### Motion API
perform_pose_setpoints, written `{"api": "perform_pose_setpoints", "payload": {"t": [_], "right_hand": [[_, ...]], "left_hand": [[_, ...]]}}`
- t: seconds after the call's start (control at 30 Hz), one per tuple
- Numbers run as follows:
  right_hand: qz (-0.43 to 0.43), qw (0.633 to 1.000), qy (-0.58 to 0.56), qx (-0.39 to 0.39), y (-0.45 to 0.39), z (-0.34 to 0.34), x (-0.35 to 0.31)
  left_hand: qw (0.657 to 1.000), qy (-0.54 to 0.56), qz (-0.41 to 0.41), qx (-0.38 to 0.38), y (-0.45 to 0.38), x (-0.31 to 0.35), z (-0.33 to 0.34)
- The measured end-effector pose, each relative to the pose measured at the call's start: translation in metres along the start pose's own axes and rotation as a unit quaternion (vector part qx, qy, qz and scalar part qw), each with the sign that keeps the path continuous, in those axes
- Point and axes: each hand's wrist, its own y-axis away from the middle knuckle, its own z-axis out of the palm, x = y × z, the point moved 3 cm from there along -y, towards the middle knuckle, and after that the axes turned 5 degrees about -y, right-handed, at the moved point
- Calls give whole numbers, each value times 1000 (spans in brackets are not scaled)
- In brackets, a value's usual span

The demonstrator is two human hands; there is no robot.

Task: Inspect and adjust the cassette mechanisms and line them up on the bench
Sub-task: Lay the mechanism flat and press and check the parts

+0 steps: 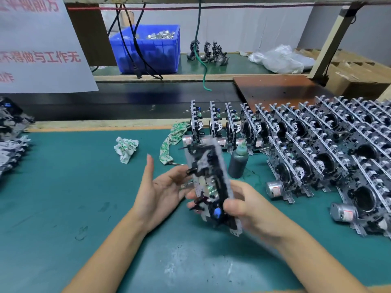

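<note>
At the centre of the frame we see the right hand (245, 205) gripping the lower end of a cassette mechanism (208, 185), fingers curled round its edge, so that the unit stands tilted above the desk (63, 197). The left hand (160, 187) lies beside it with fingers spread and palm turned toward the unit; its fingertips appear to touch the near face, though motion blur leaves this uncertain. Just behind the held unit stands a dark bottle (238, 162) with a green nozzle. To the right of centre we find the lined-up mechanisms (306, 140), standing on edge in close rows that run toward the right edge. Two crumpled cloths (125, 148) lie on the green mat left of the rows. In the upper middle we note a blue crate (148, 49) of metal parts, and at upper left a white notice (40, 45) with red characters.
</note>
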Motion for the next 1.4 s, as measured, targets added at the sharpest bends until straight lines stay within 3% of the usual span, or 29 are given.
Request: {"api": "perform_pose_setpoints", "payload": {"t": [0.1,0.2,0.27,0.33,0.4,0.47,0.53,0.6,0.67,0.7,0.77,0.8,0.83,0.97,1.03,1.17,1.4], "right_hand": [[29,984,-168,-44,0,8,9],[61,967,-236,-80,-1,15,20],[75,957,-264,-91,-2,17,23],[62,970,-219,-88,-1,17,19],[42,994,-79,-57,2,15,13],[7,995,83,50,5,2,10],[-48,945,261,191,11,-16,5],[-65,821,499,271,12,-30,-1],[27,702,663,259,5,-40,2],[74,669,700,238,0,-45,7],[101,651,725,199,-10,-47,17],[90,662,720,187,-13,-47,17],[71,696,689,190,-14,-49,15],[21,903,387,186,-10,-54,9],[42,965,219,135,-7,-48,9],[149,974,170,21,-5,-36,16],[202,964,172,-13,-6,-35,21]], "left_hand": [[995,33,-79,-46,4,-9,7],[974,132,-131,-131,10,-22,24],[967,168,-151,-116,10,-22,34],[982,114,-125,-87,9,-20,36],[980,116,-118,-107,13,-17,37],[986,108,-92,-91,17,-9,29],[983,125,-88,-102,17,-8,21],[983,135,-83,-94,15,-12,18],[980,166,-78,-80,13,-15,19],[977,180,-85,-78,12,-17,21],[973,199,-98,-66,10,-21,21],[973,198,-107,-55,9,-24,20],[972,197,-118,-45,9,-27,18],[973,169,-157,-4,6,-32,13],[973,166,-160,9,4,-33,10],[973,147,-176,20,2,-34,6],[973,138,-185,17,2,-34,10]]}}
